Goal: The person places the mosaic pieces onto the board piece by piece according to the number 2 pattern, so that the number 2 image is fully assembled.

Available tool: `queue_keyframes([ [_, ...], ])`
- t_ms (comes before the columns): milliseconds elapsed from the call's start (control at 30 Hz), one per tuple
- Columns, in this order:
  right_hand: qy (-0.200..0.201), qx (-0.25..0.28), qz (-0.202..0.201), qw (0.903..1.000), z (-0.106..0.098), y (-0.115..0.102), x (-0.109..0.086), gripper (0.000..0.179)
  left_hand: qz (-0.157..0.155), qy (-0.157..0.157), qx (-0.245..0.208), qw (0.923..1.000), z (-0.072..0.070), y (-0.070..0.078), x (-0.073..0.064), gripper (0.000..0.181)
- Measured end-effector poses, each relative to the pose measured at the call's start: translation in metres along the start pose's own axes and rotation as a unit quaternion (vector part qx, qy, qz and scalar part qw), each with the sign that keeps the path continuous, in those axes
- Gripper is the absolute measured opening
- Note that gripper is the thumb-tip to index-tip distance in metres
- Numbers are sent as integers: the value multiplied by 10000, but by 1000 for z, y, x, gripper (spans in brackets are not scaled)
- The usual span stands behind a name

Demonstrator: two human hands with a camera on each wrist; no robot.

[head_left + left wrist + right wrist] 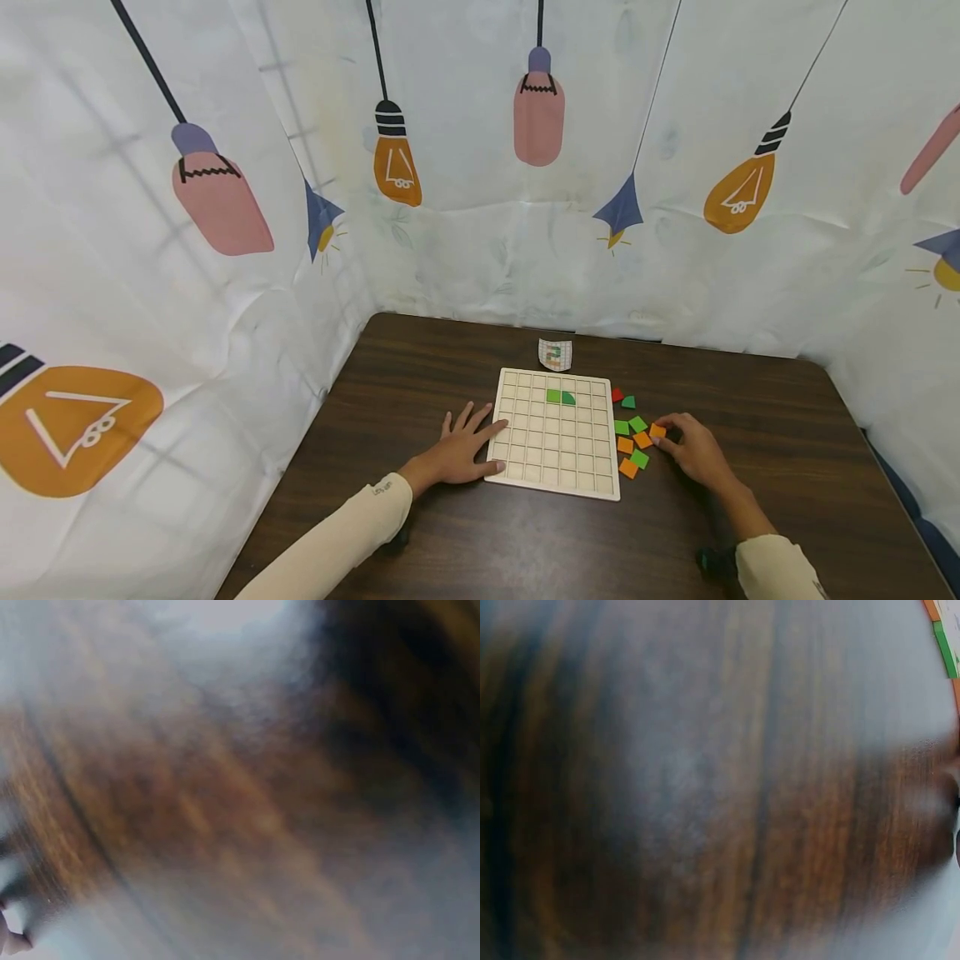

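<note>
A pale grid board point(551, 442) lies on the dark wooden table. In its upper part sit a light green square tile point(553, 396) and a darker green tile point(568, 398) with a rounded side, next to each other. My left hand point(459, 454) has its fingers spread, with the thumb and a finger resting on the board's left edge. Right of the board, my right hand point(693, 450) pinches an orange square tile point(657, 431) between thumb and fingers. Both wrist views show mostly blurred tabletop, with only bits of fingers at the margins.
Beside the board's right edge lie several loose tiles: orange ones point(628, 468), light green ones point(640, 458), a red one point(617, 394) and a dark green one point(628, 402). A small patterned card point(555, 355) stands behind the board. A lamp-printed white curtain point(480, 250) hangs behind the table point(435, 358).
</note>
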State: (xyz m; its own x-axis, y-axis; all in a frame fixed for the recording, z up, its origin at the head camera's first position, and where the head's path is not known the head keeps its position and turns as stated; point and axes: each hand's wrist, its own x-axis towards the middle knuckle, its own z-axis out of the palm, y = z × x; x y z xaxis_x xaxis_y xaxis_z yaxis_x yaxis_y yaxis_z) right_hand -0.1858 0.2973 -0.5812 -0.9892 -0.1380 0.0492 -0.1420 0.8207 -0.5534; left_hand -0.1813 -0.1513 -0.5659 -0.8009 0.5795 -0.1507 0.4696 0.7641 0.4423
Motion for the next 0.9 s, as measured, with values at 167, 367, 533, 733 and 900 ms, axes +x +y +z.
queue_keyframes([
  [167,146,20,-92,9998,1,2,0,26,-21,-21,6,10000,-1,0,-1,75],
  [367,197,123,-8,9997,2,5,-1,24,-23,-34,15,10000,-2,1,-1,74],
  [533,193,271,-64,9994,1,5,-1,19,-15,-47,37,10000,-1,1,0,75],
  [733,164,282,-101,9994,0,4,-2,13,-54,-70,7,10000,1,-1,1,75],
  [900,179,278,-19,9995,0,4,-2,15,-61,-62,-4,10000,1,-1,1,75],
])
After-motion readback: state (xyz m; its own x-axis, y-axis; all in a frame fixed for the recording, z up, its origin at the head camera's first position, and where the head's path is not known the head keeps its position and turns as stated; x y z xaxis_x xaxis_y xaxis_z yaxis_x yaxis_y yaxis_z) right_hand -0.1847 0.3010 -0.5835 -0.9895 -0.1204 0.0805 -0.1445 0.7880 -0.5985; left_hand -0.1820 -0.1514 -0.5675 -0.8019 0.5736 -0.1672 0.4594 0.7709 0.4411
